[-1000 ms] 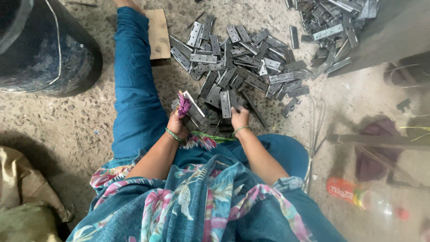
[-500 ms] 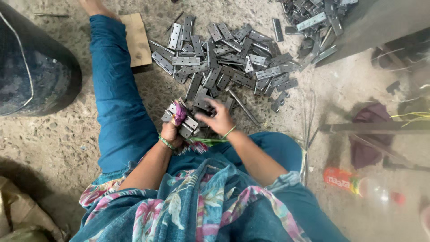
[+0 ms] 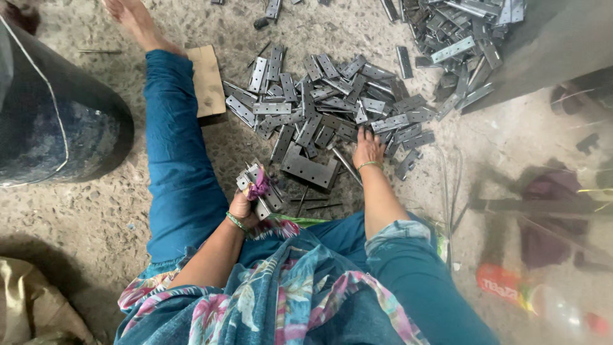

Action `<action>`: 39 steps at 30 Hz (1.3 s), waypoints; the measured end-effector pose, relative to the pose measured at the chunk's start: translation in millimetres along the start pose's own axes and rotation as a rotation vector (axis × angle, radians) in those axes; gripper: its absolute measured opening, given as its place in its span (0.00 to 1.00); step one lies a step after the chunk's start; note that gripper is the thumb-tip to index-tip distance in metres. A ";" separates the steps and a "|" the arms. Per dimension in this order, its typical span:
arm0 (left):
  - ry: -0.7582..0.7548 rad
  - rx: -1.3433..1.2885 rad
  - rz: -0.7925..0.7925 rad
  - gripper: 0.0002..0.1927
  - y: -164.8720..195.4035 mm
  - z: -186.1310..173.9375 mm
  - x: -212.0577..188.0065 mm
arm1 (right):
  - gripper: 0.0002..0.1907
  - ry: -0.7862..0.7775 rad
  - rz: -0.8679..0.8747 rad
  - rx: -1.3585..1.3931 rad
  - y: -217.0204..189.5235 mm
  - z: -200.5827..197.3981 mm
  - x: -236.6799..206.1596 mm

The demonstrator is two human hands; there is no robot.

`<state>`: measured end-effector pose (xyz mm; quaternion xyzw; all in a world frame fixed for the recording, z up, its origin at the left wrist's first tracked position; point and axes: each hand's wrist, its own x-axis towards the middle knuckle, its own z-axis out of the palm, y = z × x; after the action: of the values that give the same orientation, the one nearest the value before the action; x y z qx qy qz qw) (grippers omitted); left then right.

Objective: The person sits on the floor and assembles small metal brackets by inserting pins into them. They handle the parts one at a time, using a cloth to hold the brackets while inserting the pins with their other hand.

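Rough concrete floor [image 3: 76,255], grey hinge pile [image 3: 332,105] upper centre. Left hand [image 3: 246,204] clenched round hinge bundle [image 3: 262,188], centre-left. Right hand [image 3: 368,145] spread flat on pile edge, grasping nothing. Nearest loose hinges lie just above-right, long axes slanting.
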<state>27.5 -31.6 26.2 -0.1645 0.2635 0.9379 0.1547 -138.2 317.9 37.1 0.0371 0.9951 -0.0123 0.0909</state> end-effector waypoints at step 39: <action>-0.019 -0.027 0.162 0.16 13.0 8.3 28.1 | 0.12 -0.041 0.339 1.445 -102.2 -4.7 -112.0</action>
<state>-4.5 -31.9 27.7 -0.1357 0.2620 0.9522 0.0785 -37.0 208.1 63.9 0.2405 0.7176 -0.6505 0.0631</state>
